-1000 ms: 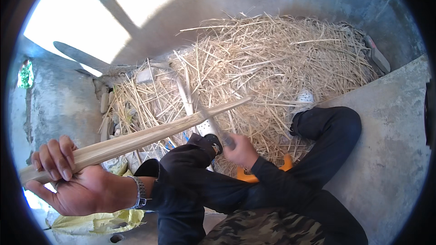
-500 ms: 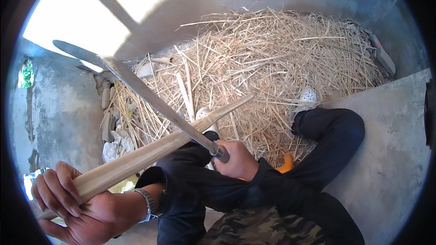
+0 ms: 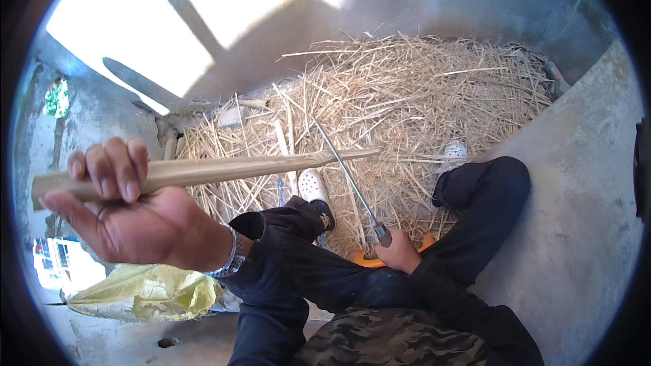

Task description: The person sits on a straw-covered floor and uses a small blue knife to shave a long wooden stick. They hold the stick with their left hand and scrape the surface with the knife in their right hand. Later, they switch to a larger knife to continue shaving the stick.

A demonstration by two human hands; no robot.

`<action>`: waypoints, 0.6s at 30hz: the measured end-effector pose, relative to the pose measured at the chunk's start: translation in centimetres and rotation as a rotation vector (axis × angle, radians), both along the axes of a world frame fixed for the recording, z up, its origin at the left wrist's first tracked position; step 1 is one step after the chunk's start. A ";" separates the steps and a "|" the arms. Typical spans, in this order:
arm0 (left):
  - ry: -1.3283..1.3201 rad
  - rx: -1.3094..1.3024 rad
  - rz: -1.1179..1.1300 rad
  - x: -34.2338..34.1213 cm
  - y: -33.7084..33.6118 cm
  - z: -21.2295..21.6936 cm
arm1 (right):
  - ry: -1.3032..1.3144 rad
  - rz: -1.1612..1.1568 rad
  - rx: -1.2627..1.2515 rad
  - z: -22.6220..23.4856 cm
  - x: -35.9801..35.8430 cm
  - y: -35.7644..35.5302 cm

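My left hand [image 3: 146, 213] grips the thick end of a pale, shaped wooden stave [image 3: 237, 169], its fingers wrapped over the top. The stave lies nearly level, narrowing to a thin tip on the right. My right hand [image 3: 400, 252] is closed round the dark handle of a long machete [image 3: 348, 177]. Its blade is seen almost edge-on, slanting up and left across the narrow part of the stave. Whether the blade touches the wood, I cannot tell.
Shavings and splinters [image 3: 400, 95] are heaped before a concrete wall. White clogs [image 3: 312, 185] are on my feet, and an orange plastic thing [image 3: 367, 260] shows between my legs. A yellowish sack [image 3: 146, 291] lies at lower left. A concrete slab [image 3: 569, 183] rises at right.
The stave has swung from a slant to nearly level as my left hand rose. My right hand moved right and lower, turning the machete's blade edge-on and toward the stave's narrow end.
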State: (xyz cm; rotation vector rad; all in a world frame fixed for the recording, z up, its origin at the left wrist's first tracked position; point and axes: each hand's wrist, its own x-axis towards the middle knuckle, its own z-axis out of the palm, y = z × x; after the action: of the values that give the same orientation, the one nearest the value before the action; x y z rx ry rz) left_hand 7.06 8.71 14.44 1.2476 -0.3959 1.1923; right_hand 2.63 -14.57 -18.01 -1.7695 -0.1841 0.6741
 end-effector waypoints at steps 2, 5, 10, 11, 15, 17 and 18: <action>-0.026 -0.026 -0.012 1.1 -2.2 0.2 | -0.036 -0.019 0.087 2.8 1.2 0.6; -0.026 -0.006 -0.063 1.2 -3.8 0.4 | -0.089 0.002 0.349 8.8 2.0 3.1; 0.007 -0.021 -0.089 0.2 -3.2 0.5 | -0.269 0.065 0.397 13.0 4.1 6.4; 0.000 -0.050 -0.113 0.3 -3.1 0.4 | -0.229 0.058 0.380 12.1 4.6 6.4; 0.008 -0.022 -0.014 -0.4 -2.5 0.1 | -0.183 0.049 0.305 7.1 3.0 6.1; -0.005 -0.057 0.026 -0.9 -2.9 -0.2 | -0.183 0.049 0.267 6.6 2.4 5.6; -0.004 -0.048 0.043 -1.0 -2.9 -0.1 | -0.185 0.042 0.262 6.5 2.3 5.5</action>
State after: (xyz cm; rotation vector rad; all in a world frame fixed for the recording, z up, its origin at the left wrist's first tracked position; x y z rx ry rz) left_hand 6.04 5.80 14.34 1.2179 -0.3429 1.2338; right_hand 4.91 -9.02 -11.48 -1.5772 -0.4178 0.4912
